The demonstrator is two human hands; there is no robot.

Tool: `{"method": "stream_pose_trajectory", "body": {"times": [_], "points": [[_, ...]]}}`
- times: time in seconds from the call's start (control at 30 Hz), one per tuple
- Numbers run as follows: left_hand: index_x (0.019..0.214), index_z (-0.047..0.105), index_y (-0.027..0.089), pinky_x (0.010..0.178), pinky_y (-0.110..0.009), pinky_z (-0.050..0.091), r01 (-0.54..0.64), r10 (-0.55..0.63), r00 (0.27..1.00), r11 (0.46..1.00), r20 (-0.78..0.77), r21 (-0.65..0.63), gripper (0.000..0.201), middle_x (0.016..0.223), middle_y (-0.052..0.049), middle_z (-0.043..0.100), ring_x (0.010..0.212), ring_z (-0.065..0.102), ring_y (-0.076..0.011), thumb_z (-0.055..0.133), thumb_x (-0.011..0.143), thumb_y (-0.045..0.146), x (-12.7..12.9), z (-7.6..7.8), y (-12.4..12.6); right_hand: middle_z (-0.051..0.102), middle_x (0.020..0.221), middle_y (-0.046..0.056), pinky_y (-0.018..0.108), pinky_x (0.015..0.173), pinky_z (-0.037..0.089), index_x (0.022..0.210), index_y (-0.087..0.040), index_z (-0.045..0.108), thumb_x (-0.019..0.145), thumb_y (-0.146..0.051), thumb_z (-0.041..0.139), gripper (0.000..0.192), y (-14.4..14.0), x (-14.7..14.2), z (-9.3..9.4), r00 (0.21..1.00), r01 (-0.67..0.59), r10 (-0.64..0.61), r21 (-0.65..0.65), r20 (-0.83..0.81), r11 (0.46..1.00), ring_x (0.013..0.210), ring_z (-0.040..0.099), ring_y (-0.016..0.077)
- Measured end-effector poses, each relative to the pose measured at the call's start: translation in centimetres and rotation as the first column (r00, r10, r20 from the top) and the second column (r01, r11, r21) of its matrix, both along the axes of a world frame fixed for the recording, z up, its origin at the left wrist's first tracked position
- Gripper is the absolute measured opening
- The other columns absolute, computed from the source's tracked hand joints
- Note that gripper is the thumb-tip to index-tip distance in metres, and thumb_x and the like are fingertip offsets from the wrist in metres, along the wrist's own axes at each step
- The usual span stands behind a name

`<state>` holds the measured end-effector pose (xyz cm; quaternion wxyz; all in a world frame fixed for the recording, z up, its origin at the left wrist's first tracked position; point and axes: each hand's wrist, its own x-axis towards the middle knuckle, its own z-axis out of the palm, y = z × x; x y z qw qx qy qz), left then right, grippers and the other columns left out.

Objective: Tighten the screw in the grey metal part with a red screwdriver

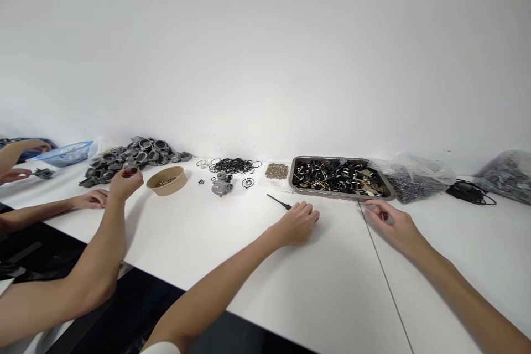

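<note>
Nearest the camera, two bare forearms reach out over the white bench (332, 298). Its front edge runs slantwise from lower left towards the bottom middle, with dark floor below it. A thin seam crosses the top from beside the tray down to the bottom edge, between the two arms.

One left hand (297, 222) rests palm down, fingers curled loosely together and closed on nothing, its knuckles just beside the handle end of a small black screwdriver (279, 202) lying flat on the bench. To its right, the right hand (392, 220) lies with fingers spread and relaxed, empty, just in front of the near right corner of a metal tray (388, 194) packed with black and brass small parts. Between the hands and the front edge the bench top is broad, open white surface.

Behind the screwdriver sit a heap of brass beads (276, 171), a tangle of black O-rings (232, 166) and a small grey carburettor body (220, 185). Left of these stands a brown paper bowl (168, 181), then a pile of grey castings (133, 156) against the wall. Right of the tray lie two clear bags of parts (410, 177) and a black cable (470, 192).

At the left, a co-worker's hand (126, 181) pinches a small grey part above the bowl's side; another of their hands (93, 198) lies flat on the bench. Further left, more hands work near a blue tub (66, 153).
</note>
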<state>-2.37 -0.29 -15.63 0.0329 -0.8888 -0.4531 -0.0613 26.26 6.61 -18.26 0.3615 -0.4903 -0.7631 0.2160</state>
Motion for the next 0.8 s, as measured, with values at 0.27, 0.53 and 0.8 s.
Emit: {"method": "stream_pose_trajectory", "body": {"times": [0.27,0.53,0.8], "points": [[0.122,0.052,0.019,0.106,-0.042,0.037,-0.308,0.288,0.94,0.946,0.181,0.097,0.04,0.131,-0.013,0.048,0.122,0.044,-0.0271,0.053,0.083,0.024,-4.5,2.5,0.1,0.052,0.069,0.0,0.027,0.06,0.039,0.102,-0.021,0.062,0.088,-0.052,0.049,0.036,-0.6,-0.3,0.9,0.998,-0.054,0.053,-0.059,-0.014,0.997,0.061,0.046,0.0152],[0.129,0.044,0.007,0.097,-0.068,0.028,-0.907,0.882,0.419,0.416,0.217,0.062,0.069,0.131,-0.032,0.041,0.126,0.036,-0.0527,0.06,0.075,0.046,-16.5,5.8,0.6,0.05,0.07,0.0,0.027,0.06,0.038,0.102,-0.022,0.061,0.09,-0.047,0.047,0.031,-1.0,-0.4,1.5,0.996,-0.084,0.084,-0.062,-0.017,0.994,0.062,0.046,0.0149],[0.138,0.032,0.029,0.09,-0.05,0.044,-0.954,0.932,0.208,0.261,0.297,-0.15,0.076,0.123,-0.018,0.05,0.11,0.057,-0.0382,0.059,0.073,0.058,-20.8,3.2,-1.7,0.048,0.068,-0.001,0.027,0.057,0.035,0.102,-0.022,0.062,0.09,-0.043,0.046,0.03,-0.9,-0.5,1.1,0.989,-0.144,0.14,-0.067,-0.048,0.987,0.058,0.041,0.0137]]}}
